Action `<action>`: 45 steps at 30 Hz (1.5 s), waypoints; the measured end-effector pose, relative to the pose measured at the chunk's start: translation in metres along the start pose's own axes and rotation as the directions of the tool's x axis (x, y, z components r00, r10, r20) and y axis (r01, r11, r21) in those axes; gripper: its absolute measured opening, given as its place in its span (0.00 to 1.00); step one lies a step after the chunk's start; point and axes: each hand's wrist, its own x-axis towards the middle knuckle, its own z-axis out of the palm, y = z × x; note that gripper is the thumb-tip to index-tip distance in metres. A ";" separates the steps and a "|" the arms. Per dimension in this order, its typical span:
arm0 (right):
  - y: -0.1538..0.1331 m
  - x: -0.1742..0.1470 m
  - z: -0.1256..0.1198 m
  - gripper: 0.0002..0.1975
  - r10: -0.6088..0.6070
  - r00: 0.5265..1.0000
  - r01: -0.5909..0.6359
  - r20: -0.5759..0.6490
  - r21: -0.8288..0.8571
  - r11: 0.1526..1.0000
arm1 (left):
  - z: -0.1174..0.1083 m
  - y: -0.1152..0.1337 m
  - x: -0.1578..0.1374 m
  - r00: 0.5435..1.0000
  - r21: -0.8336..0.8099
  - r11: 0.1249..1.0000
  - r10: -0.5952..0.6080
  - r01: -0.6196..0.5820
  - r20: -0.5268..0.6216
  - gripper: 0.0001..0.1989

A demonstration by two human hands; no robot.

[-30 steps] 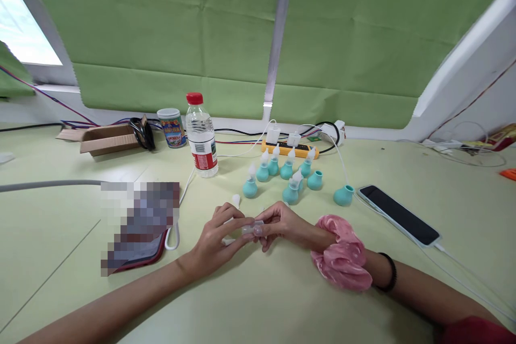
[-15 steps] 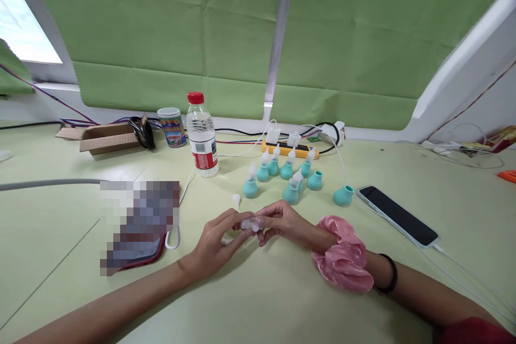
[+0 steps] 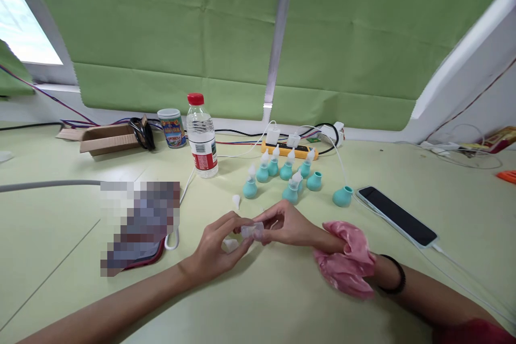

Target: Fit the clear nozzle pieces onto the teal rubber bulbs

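"Head view: what are you holding?"

"You have a small plastic piece (image 3: pixel 252 230), cloudy and see-through, like a short, wide tube; your fingertips hide parts of it. It is held over the pale green table (image 3: pixel 274 301), on the near side of a cluster of turquoise bulbs (image 3: pixel 290 193)."

"And how are your hands set?"

"Both pinch the piece, one from each side. Your left hand (image 3: pixel 217 244) has its thumb below and its fingers above. Your right hand (image 3: pixel 288 226) lays its thumb along the near side, with the fingers bent behind. A pink scrunchie (image 3: pixel 346 258) sits at your right wrist."

"What differs from half a second ago?"

"The piece has turned and looks broader. Your right wrist and its scrunchie have moved slightly outward, and more shows of the white scrap (image 3: pixel 231 244) beside your left thumb."
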 end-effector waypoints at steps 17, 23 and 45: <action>-0.057 -0.037 -0.127 0.12 0.148 0.868 -0.492 -0.473 -0.860 0.134 | 0.001 -0.003 -0.002 0.999 0.058 0.997 -0.050 0.049 0.019 0.07; -0.014 -0.021 -0.159 0.24 0.205 0.825 -0.559 -0.528 -0.817 0.145 | -0.001 -0.003 -0.001 0.997 0.029 0.999 -0.045 0.043 0.058 0.06; -0.066 -0.031 -0.053 0.06 -0.074 0.996 0.088 0.051 -0.744 0.662 | 0.000 0.008 -0.003 0.991 -0.191 0.977 -0.071 0.092 0.110 0.12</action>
